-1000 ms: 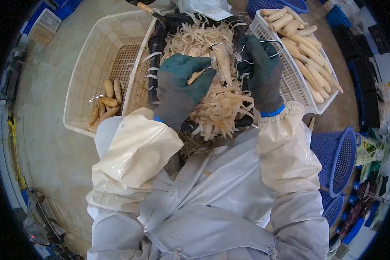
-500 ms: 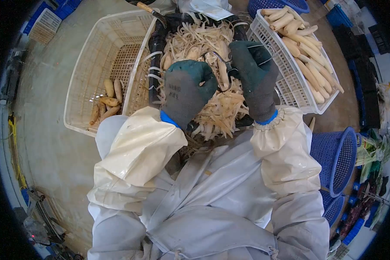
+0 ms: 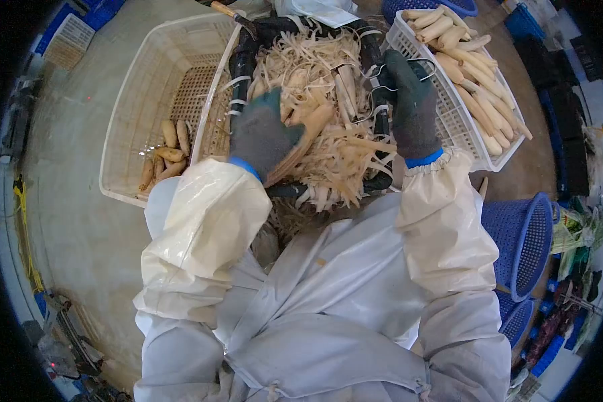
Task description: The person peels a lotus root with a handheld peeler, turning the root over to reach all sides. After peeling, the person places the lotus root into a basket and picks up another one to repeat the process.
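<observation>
My left hand (image 3: 264,137), in a grey and green glove, is closed around a long tan root that looks like lotus root (image 3: 318,124). The root slants over a heap of pale peelings (image 3: 308,60), its lower part partly behind my hand. At the right rim of the black-framed peeling tray (image 3: 245,63), my gloved right hand (image 3: 412,107) is closed on a bent-wire peeler (image 3: 422,61). The peeler's wire reaches left over the heap. Another pale root (image 3: 345,90) lies among the peelings, under the wire.
A white basket (image 3: 130,114) on the left holds several unpeeled roots (image 3: 171,154). To the right, another white basket (image 3: 442,117) is piled with pale roots (image 3: 479,80). Blue baskets (image 3: 516,234) stand at lower right. A wooden-handled tool (image 3: 224,9) rests at the tray's top left corner.
My hands have moved apart. The right hand has drawn the peeler up and right, off the middle of the heap. The left hand has shifted left and turned, and the root in it now shows.
</observation>
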### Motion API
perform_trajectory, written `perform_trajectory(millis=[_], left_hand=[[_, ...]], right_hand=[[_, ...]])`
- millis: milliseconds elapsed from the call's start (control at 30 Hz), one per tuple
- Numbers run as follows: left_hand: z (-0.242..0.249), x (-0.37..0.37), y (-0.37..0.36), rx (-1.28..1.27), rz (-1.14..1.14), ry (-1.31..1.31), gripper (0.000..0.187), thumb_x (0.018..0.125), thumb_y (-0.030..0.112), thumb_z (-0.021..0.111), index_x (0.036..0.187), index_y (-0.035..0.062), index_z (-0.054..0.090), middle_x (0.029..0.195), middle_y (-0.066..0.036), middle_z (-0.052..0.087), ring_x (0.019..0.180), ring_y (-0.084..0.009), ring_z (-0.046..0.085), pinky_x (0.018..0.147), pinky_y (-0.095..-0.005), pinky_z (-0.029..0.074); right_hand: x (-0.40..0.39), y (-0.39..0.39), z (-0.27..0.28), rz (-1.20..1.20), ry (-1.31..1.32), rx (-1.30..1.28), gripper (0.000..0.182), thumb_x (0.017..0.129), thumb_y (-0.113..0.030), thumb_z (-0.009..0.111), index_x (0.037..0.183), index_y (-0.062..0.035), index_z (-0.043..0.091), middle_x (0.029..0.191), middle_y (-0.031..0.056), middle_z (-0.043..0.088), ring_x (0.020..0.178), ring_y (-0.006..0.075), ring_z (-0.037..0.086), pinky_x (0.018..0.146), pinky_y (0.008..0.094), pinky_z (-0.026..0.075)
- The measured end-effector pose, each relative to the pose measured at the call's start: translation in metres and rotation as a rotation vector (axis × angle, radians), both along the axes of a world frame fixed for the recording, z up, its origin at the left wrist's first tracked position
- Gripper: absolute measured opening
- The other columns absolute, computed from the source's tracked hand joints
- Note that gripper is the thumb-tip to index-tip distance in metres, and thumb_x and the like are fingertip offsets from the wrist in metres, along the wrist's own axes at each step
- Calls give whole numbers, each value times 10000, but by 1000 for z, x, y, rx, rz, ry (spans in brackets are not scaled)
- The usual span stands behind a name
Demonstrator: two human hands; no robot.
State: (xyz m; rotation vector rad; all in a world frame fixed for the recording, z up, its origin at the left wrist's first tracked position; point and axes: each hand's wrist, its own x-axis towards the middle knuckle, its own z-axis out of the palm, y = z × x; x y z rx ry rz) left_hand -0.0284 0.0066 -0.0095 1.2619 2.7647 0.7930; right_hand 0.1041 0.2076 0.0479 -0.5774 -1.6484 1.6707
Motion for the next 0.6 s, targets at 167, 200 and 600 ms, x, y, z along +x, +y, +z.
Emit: perform_trajectory(millis=[167, 200, 600], left_hand=[[-33, 22, -1, -545, -31, -343, 777, 642, 422, 778, 1222, -29, 523, 1115, -277, 602, 1056, -402, 587, 905, -445, 467], [-32, 21, -1, -546, -33, -340, 777, 642, 422, 778, 1222, -29, 523, 1115, -277, 602, 1056, -402, 587, 905, -445, 467], [46, 46, 7, 91, -167, -1069, 589, 649, 283, 799, 1109, -37, 619, 987, -126, 672, 866, -176, 624, 814, -304, 488]], right_hand=[[4, 14, -33, 126, -3, 206, 231, 916, -108, 548, 1126, -14, 570, 925, 54, 619, 776, 159, 632, 659, 262, 522], [2, 16, -36, 156, -4, 249, 227, 920, -99, 540, 1131, -18, 564, 941, 51, 616, 785, 158, 629, 661, 257, 520], [-5, -39, 11, 10, -71, -257, 203, 847, -217, 681, 891, -20, 653, 766, 44, 629, 608, 100, 564, 540, 243, 450]])
